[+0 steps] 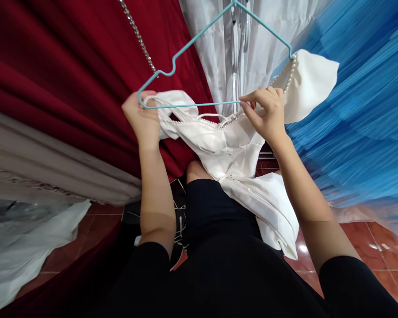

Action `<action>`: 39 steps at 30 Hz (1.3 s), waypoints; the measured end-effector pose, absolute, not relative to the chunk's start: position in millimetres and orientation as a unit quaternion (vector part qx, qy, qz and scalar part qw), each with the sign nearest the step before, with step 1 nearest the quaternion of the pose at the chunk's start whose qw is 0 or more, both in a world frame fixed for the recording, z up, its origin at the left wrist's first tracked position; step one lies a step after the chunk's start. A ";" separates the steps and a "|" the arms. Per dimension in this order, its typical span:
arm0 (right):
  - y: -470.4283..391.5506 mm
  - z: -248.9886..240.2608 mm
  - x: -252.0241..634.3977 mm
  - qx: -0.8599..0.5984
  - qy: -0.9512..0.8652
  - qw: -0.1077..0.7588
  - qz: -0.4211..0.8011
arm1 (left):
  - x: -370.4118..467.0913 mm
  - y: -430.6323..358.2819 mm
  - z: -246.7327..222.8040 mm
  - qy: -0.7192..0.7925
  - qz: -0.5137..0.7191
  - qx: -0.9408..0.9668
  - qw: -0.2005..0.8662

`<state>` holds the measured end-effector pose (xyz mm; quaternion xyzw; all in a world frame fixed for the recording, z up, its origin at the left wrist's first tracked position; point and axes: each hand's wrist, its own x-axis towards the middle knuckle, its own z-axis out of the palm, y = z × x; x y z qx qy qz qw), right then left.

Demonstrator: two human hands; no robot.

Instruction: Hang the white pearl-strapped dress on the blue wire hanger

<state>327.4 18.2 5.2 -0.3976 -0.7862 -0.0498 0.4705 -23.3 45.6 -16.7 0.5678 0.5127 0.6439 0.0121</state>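
A light-blue wire hanger (pixel 202 38) is held up in front of me. The pearl-trimmed strap of a white dress (pixel 215 137) loops over the hanger's right end, and its puffed sleeve hangs out to that side. My right hand (pixel 268 110) pinches the hanger's bottom bar right of its middle. At the hanger's left corner, my left hand (pixel 142 114) is closed on the dress's other strap and sleeve, its fingertips partly hidden by fabric. The bodice sags between my hands, and the skirt drapes across my lap toward the right.
Red fabric (pixel 96 57) hangs at the left, white garments (pixel 208 39) behind the hanger, and blue tulle (pixel 354 132) close on the right. A beaded chain (pixel 137 35) dangles at upper left. Reddish floor tiles (pixel 368 247) and a black item with white lines (pixel 179 201) are below.
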 end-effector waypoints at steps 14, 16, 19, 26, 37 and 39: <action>-5.5 7.0 317.1 -0.373 -0.814 0.445 0.003 | 113.2 -11.4 5.0 0.433 0.492 0.754 -0.034; -9.1 10.4 323.2 -0.373 -0.804 0.463 -0.004 | 114.5 -8.0 3.2 0.441 0.479 0.759 -0.032; -1.8 15.3 341.6 -0.405 -0.733 0.543 -0.065 | 121.1 -10.2 1.0 0.453 0.476 0.753 -0.041; 42.2 32.5 375.1 -0.510 -0.683 0.512 -0.104 | 130.8 -18.1 8.2 0.508 0.440 0.739 -0.057; 80.0 22.3 438.9 -0.481 -0.492 0.723 -0.054 | 109.0 -2.9 8.4 0.445 0.488 0.751 -0.018; 65.9 -0.6 441.1 -0.459 -0.493 0.736 -0.057 | 112.0 0.1 6.8 0.445 0.493 0.748 -0.010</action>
